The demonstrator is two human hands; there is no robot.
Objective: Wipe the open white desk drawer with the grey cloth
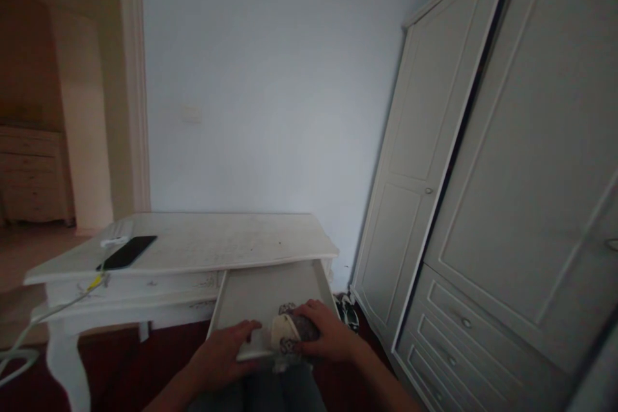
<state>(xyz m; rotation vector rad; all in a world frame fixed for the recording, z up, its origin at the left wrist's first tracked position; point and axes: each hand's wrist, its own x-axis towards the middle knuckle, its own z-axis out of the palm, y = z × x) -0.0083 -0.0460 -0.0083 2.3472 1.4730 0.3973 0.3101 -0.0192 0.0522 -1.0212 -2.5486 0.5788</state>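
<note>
A drawer (270,290) is pulled out of the white desk (232,238), toward my body. Over its front right part, my right hand (328,335) is closed around a rolled-up cloth bundle (284,331), cream with a dark grey-brown pattern. Whether the bundle rests on the drawer bottom or its front edge I cannot tell. My left hand (224,351) is at the drawer's front left corner, fingers apart and holding nothing; its fingertips are a little left of the bundle.
A dark phone (128,252) lies on the desk's left side, with a white cable (62,304) hanging off the edge. A tall white wardrobe (410,161) stands at right. Shoes (348,312) sit on the floor beside the drawer. A doorway opens at left.
</note>
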